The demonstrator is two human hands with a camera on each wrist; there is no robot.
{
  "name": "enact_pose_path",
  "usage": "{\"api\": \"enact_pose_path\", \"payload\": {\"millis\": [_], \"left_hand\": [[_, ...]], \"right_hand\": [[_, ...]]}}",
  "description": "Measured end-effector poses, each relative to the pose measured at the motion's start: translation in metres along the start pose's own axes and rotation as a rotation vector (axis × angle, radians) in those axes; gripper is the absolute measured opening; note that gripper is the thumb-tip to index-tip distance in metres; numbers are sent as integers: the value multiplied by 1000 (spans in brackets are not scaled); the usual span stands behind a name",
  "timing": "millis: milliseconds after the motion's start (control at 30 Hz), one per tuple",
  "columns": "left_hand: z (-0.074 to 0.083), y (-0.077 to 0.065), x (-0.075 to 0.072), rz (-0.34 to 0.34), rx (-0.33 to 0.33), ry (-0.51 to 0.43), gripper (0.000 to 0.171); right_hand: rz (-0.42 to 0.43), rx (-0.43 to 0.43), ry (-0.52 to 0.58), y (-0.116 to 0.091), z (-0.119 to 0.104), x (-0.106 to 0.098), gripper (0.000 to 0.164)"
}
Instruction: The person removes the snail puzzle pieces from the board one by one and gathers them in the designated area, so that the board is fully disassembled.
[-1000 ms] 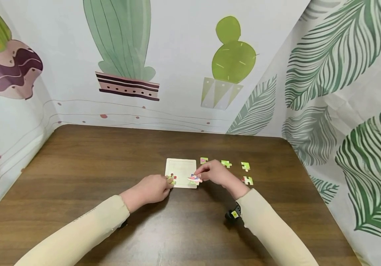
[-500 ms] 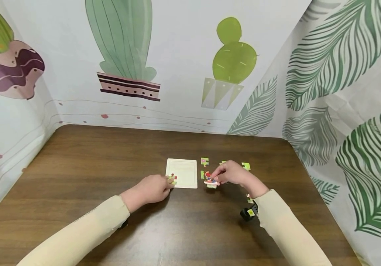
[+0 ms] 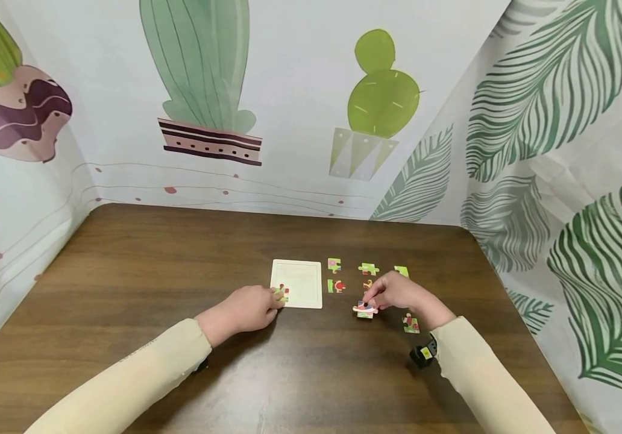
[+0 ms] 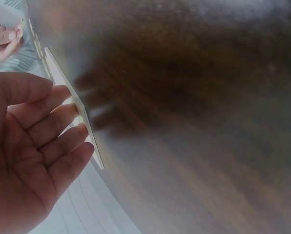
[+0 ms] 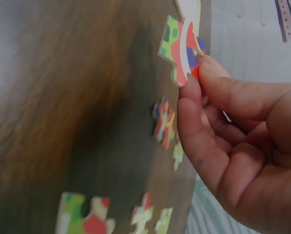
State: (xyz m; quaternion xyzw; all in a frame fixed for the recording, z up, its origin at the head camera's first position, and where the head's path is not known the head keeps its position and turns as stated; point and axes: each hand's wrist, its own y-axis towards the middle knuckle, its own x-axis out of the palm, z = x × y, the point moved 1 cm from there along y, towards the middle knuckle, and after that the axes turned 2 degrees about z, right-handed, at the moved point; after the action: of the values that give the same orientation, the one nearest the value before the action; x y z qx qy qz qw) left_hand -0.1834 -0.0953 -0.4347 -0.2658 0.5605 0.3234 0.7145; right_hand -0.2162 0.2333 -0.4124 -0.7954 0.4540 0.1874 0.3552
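My right hand (image 3: pixel 399 292) pinches a jigsaw piece (image 3: pixel 365 310) between thumb and fingers, above the table right of the pale square puzzle tray (image 3: pixel 305 282). The right wrist view shows this held piece (image 5: pixel 180 51) printed in red, white, blue and green. At the tray's lower left corner lies another jigsaw piece (image 3: pixel 284 293), green and red. The fingertips of my left hand (image 3: pixel 247 307) rest on it and the tray's left edge. In the left wrist view, that hand's fingers (image 4: pixel 62 146) are gently bent against the tray, the thumb apart from them.
Several loose jigsaw pieces lie right of the tray, among them a pink-and-green piece (image 3: pixel 334 263), a red-and-green piece (image 3: pixel 336 286), and one near the right wrist (image 3: pixel 411 323). Some are partly hidden by the right hand. A patterned wall covering (image 3: pixel 300 181) borders the brown table (image 3: pixel 191 253).
My right hand has carried the pinched piece from over the tray's lower right part to the right and slightly nearer me. The left hand has stayed in place.
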Motion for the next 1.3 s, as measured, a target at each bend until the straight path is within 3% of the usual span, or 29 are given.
{"api": "enact_pose_path", "payload": {"millis": [500, 900, 1300], "left_hand": [[4, 1, -4, -20, -8, 20, 31], [3, -1, -1, 14, 11, 34, 31], [4, 1, 0, 14, 16, 53, 30]], "right_hand": [[-43, 7, 30, -3, 22, -1, 13], [-17, -24, -30, 1, 34, 2, 10], [-3, -57, -81, -2, 34, 4, 8]]}}
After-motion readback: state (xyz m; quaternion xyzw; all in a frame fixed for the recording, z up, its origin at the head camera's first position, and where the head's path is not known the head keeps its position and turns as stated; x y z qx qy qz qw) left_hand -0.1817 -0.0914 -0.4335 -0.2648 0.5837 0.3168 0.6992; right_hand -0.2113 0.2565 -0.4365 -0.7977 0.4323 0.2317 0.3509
